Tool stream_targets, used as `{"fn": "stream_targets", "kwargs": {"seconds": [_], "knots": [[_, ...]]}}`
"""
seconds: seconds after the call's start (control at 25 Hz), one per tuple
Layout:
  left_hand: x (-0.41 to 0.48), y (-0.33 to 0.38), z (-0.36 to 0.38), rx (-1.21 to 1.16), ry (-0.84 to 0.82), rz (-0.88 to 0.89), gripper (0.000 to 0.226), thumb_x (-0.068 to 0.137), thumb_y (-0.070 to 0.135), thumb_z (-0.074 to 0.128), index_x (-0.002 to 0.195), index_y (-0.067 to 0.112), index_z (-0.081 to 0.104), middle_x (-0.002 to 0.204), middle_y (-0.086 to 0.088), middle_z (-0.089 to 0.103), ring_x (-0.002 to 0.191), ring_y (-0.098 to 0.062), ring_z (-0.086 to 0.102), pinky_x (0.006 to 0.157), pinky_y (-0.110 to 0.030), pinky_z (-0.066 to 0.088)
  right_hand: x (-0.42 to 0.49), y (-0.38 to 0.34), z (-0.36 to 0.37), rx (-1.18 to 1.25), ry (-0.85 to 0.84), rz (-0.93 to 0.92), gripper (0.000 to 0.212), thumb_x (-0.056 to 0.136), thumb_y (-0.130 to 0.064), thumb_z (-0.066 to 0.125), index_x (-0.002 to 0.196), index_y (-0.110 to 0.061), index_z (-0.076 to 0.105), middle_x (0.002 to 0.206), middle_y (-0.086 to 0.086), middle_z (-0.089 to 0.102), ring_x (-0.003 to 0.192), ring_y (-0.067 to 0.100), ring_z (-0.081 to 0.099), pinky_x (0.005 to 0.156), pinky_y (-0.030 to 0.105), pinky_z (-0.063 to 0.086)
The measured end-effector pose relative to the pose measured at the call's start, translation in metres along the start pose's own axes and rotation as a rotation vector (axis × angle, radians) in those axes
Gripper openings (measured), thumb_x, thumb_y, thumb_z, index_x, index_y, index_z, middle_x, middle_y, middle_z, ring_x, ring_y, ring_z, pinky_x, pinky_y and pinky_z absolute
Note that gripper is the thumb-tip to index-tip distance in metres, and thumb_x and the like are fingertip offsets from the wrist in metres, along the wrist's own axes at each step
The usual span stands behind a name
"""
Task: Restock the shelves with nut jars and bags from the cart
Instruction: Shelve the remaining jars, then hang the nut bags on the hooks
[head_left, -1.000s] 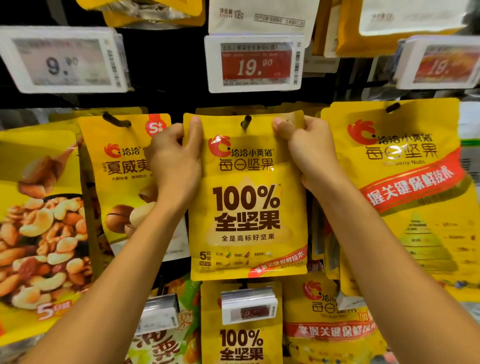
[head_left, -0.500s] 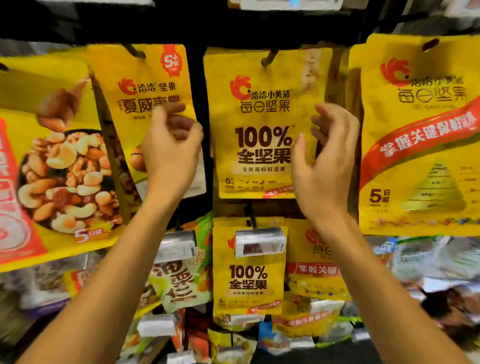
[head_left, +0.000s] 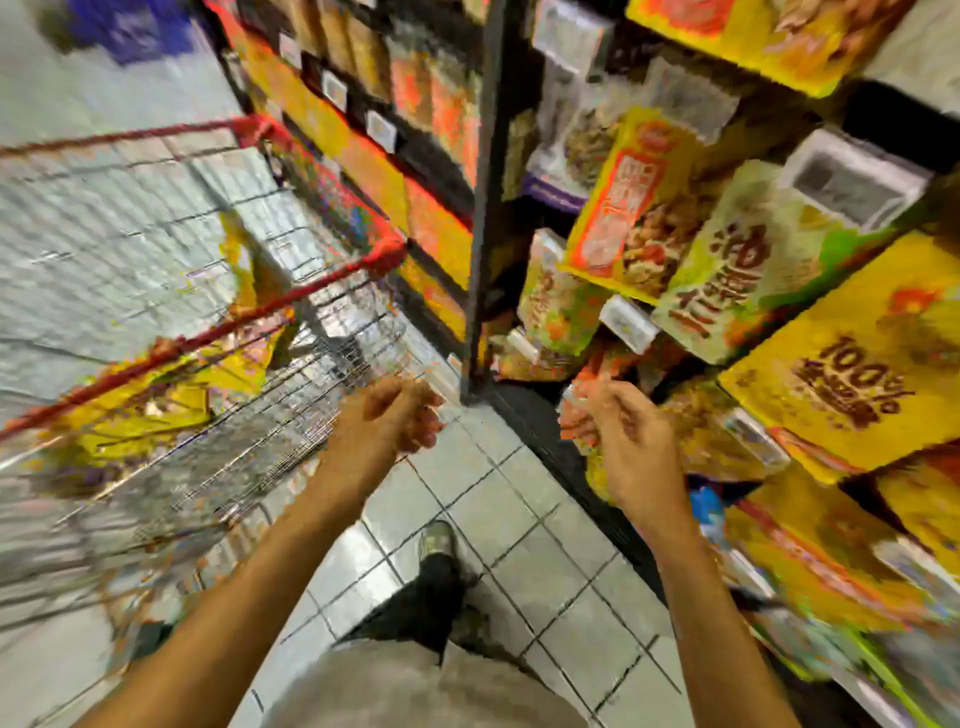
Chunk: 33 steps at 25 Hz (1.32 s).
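Note:
The view is blurred and tilted down toward the floor. My left hand (head_left: 387, 421) hangs in mid-air beside the wire cart (head_left: 322, 280), its fingers loosely curled and holding nothing. My right hand (head_left: 626, 436) is also loosely curled and holds nothing, in front of the low hanging bags. Yellow nut bags (head_left: 140, 405) lie inside the red-rimmed cart at the left. The yellow "100%" nut bag (head_left: 852, 374) hangs on the rack at the right, apart from both hands.
More nut bags (head_left: 727, 260) and white price tags (head_left: 852, 182) fill the rack at the right. A dark shelf post (head_left: 480, 208) stands between cart and rack. Shelves of packets (head_left: 415, 88) run along the aisle. My shoe (head_left: 439, 545) rests on the tiled floor.
Both hands let go of the yellow "100%" bag, which stays hanging on its hook, and dropped low. My view swung down and left, bringing the cart and floor into sight.

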<state>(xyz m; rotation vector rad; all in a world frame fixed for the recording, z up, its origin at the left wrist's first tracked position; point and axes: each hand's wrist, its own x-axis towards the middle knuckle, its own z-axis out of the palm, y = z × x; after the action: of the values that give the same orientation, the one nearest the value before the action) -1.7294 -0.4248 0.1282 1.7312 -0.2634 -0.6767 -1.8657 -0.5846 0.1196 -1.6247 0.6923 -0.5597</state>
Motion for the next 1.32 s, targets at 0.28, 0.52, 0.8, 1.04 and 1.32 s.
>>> {"fn": "stream_targets", "kwargs": {"seconds": [0.28, 0.52, 0.8, 1.04, 1.32], "knots": [[-0.061, -0.073, -0.161, -0.289, 0.593, -0.198, 0.026, 0.096, 0.008, 0.044, 0.079, 0.011, 0.063, 0.046, 0.008, 0.060, 0.043, -0.001, 0.054, 0.052, -0.014, 0.045, -0.008, 0.019, 0.182, 0.025, -0.532, 0.138, 0.022, 0.098, -0.012, 0.042, 0.088, -0.010, 0.062, 0.061, -0.005, 0.068, 0.056, 0.005, 0.064, 0.055, 0.012, 0.048], [-0.010, -0.080, -0.269, -0.440, 0.722, -0.156, 0.022, 0.094, 0.007, 0.047, 0.077, 0.011, 0.061, 0.049, 0.007, 0.062, 0.042, 0.000, 0.056, 0.040, -0.010, 0.040, 0.042, -0.005, 0.338, -0.018, -0.774, -0.028, 0.021, 0.095, -0.024, 0.045, 0.083, -0.025, 0.061, 0.066, -0.009, 0.069, 0.060, 0.004, 0.064, 0.063, 0.017, 0.051], [0.110, -0.062, -0.415, -0.429, 0.592, -0.203, 0.026, 0.095, 0.003, 0.042, 0.074, 0.008, 0.057, 0.045, 0.004, 0.060, 0.039, -0.003, 0.053, 0.043, -0.012, 0.043, 0.161, -0.018, 0.498, -0.300, -0.826, 0.127, 0.019, 0.097, -0.015, 0.046, 0.082, -0.018, 0.058, 0.066, -0.004, 0.064, 0.050, -0.007, 0.058, 0.050, 0.008, 0.044], [0.254, -0.147, -0.456, -0.463, 0.500, -0.683, 0.028, 0.096, 0.002, 0.042, 0.070, 0.006, 0.052, 0.034, 0.003, 0.052, 0.028, -0.005, 0.047, 0.036, -0.012, 0.037, 0.277, 0.096, 0.587, -0.637, -0.848, 0.671, 0.015, 0.096, -0.010, 0.044, 0.099, -0.008, 0.058, 0.110, 0.026, 0.061, 0.057, 0.003, 0.062, 0.063, 0.029, 0.048], [0.326, -0.320, -0.409, -0.613, 0.529, -0.948, 0.029, 0.098, 0.009, 0.039, 0.076, 0.007, 0.058, 0.053, 0.000, 0.059, 0.051, -0.015, 0.053, 0.056, -0.024, 0.045, 0.276, 0.281, 0.622, -0.458, -0.708, 1.050, 0.047, 0.093, -0.023, 0.055, 0.134, -0.002, 0.043, 0.110, 0.008, 0.066, 0.107, 0.028, 0.062, 0.081, 0.027, 0.052]]}}
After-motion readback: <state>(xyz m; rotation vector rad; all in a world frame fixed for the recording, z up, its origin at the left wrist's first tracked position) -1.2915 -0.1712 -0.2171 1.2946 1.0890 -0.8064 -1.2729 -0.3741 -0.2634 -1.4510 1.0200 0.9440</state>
